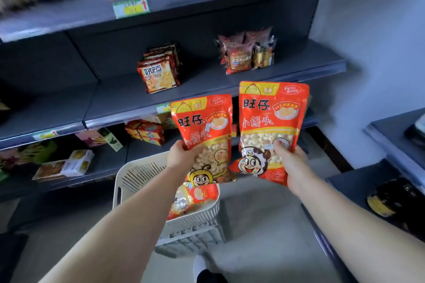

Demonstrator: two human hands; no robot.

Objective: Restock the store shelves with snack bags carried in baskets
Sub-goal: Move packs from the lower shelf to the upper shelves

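Note:
I hold two red snack bags upright in front of the dark shelves. My left hand (181, 155) grips the lower left edge of the left red bag (204, 131). My right hand (293, 163) grips the lower right part of the right red bag (272, 122), thumb on its front. Below them a white slatted basket (138, 174) stands on the floor with one more red bag (193, 200) lying inside. The middle shelf (128, 103) lies just behind the raised bags.
On the middle shelf stand a stack of red cracker packs (158, 71) and a cluster of small red packets (248, 53). Boxes (66, 165) and packs fill the lower shelf. A second dark shelf unit (391, 181) juts in at right. My shoe (200, 266) shows below.

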